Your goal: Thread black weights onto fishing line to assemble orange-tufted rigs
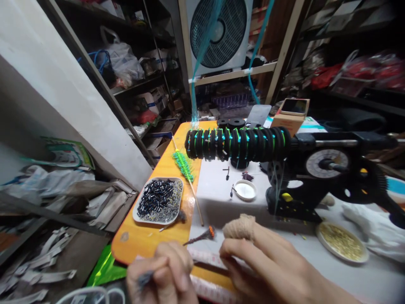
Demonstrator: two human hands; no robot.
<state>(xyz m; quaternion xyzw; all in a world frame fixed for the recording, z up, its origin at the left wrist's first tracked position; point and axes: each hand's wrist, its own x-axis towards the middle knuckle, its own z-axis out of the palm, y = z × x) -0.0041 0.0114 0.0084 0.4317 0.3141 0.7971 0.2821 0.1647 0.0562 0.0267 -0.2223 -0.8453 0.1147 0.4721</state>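
My left hand [163, 272] is at the bottom of the view, its fingers pinched together. A small blurred dark grey tuft [144, 279] pokes out of its grip. To its right is my right hand [268, 257], fingers curled and pressed together; its fingertips face away, and what they hold, if anything, is hidden. Beige cloth tape [242, 226] wraps one of its fingers. Just beyond and between my hands lies a dark bristly tuft with an orange tip [204, 235]. A pink-and-white printed strip [209, 291] runs along the table edge under my hands.
A tray [135, 213] of black and grey small parts stands left, near a stick with green bristles [183, 166]. Behind are a small white dish [246, 191] and a black machine [294, 185] with a ringed roller [237, 143]. A dish of gold bits [363, 256] sits right.
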